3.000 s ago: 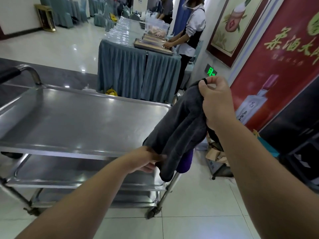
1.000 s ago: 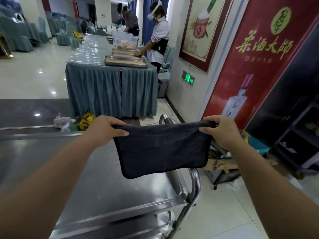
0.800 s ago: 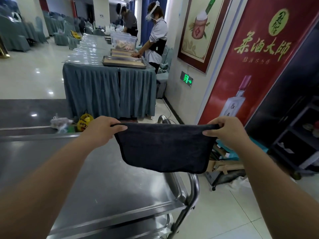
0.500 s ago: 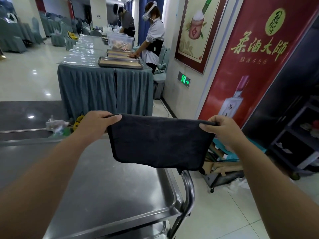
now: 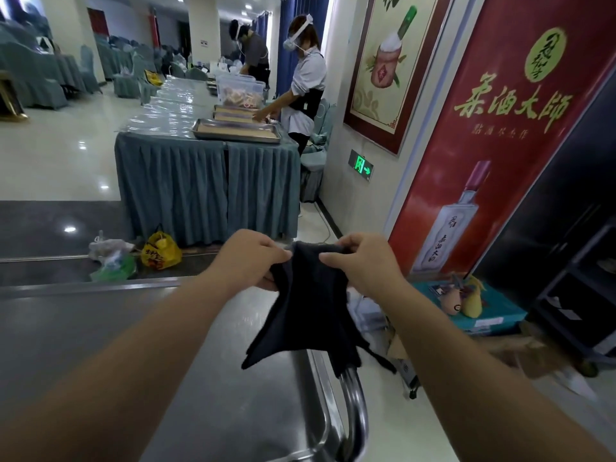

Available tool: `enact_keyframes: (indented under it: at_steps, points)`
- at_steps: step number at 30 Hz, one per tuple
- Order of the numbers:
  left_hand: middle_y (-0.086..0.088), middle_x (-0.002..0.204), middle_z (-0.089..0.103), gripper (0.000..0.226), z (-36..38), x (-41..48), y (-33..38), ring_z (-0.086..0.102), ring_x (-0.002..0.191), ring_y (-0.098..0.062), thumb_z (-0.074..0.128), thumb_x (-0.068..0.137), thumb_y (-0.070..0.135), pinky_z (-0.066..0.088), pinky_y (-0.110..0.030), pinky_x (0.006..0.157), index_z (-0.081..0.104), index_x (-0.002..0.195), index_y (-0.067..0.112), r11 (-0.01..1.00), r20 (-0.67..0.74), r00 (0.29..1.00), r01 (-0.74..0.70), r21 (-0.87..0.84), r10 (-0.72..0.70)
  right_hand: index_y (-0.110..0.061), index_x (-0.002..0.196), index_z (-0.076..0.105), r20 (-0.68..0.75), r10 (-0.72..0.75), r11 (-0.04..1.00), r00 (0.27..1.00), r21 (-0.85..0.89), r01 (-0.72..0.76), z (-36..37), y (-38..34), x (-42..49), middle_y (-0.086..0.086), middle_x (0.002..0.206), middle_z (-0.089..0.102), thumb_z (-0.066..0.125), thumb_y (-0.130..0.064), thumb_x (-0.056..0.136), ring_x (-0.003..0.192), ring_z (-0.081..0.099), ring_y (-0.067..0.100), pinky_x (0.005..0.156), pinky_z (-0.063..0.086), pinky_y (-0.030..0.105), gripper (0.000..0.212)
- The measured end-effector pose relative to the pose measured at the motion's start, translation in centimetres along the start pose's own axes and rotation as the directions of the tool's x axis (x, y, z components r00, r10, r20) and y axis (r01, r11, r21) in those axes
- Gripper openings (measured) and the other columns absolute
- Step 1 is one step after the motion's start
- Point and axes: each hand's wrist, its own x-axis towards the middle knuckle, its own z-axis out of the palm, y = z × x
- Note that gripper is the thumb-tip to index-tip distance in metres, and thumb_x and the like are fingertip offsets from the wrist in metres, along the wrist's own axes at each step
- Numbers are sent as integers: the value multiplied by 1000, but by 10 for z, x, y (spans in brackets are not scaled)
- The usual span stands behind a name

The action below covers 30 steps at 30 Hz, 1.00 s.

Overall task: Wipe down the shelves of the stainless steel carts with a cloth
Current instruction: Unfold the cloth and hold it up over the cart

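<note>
A dark grey cloth (image 5: 313, 311) hangs folded in the air above the right end of the stainless steel cart's top shelf (image 5: 166, 361). My left hand (image 5: 248, 261) pinches its upper left part and my right hand (image 5: 365, 265) pinches its upper right part, the two hands close together. The cloth's lower corners dangle over the shelf's right rim and the cart's curved handle (image 5: 356, 415). The lower shelves are out of view.
A table with a blue skirt (image 5: 206, 188) and metal trays stands beyond the cart, with two people working at its far side. Plastic bags (image 5: 133, 255) lie on the floor by it. Boxes and clutter (image 5: 466, 311) sit to the right under red wall posters.
My hands have come together, folding the cloth that was stretched flat between them half a second ago. The cloth now hangs in a narrow bunch.
</note>
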Motion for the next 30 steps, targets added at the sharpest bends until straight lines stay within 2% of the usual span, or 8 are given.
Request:
enact_keyframes:
  at_steps: [4,8,12,16,19,21,25,30]
  points:
    - [-12,74,69,10,18,2,20,69,60,-18,62,86,10,56,-24,52,70,79,8,998,6,999,-36,-58,36,-25,81,66,175,-32,982,984,187,-2,7,-7,2,9,86,70,73,-5,76,83,69,26,75,57,50,22]
    - [-15,81,69,13,22,4,28,67,64,-18,54,89,8,57,-29,63,67,85,6,987,51,998,35,-160,-27,-29,92,63,195,-129,991,972,46,123,8,-4,-1,-2,92,67,80,-15,69,85,66,15,76,56,32,32]
    - [-11,88,71,26,18,2,18,60,74,-17,55,87,5,47,-28,72,70,78,24,992,116,985,-124,-37,128,-25,93,62,56,-144,987,988,-71,147,6,-3,1,-8,82,63,67,-7,80,74,60,10,61,47,19,22]
    - [13,97,64,32,3,9,-11,60,92,-10,61,86,13,49,-23,80,62,99,42,936,0,952,-300,184,306,-28,86,62,41,-116,991,992,-61,119,-2,-1,5,-4,77,65,52,-2,83,70,61,16,61,52,32,28]
    - [12,114,42,51,-3,16,-35,37,111,-10,69,78,39,30,-28,99,47,124,45,856,20,954,-276,437,298,-29,82,65,69,-111,989,991,107,103,-3,-1,4,-1,74,68,50,1,81,69,65,21,60,55,33,33]
    - [15,114,44,47,-1,19,-44,35,111,-8,69,76,44,29,-27,97,51,119,46,863,39,964,-253,438,263,-27,85,66,160,-116,978,980,189,85,1,0,3,5,82,71,52,4,82,78,68,26,69,57,37,34]
    - [12,76,60,13,2,22,-44,55,75,-7,69,76,41,37,-25,60,58,75,33,865,14,949,-293,408,315,-18,90,66,300,-91,951,949,309,-6,2,1,1,6,85,70,50,10,84,79,69,20,69,57,34,33]
    - [12,73,61,18,-4,25,-32,56,73,-2,70,72,46,42,-25,61,63,77,31,807,18,931,-327,492,366,-17,115,58,399,-41,970,916,234,-58,-13,-1,5,-2,102,66,63,-18,72,83,67,14,65,54,28,43]
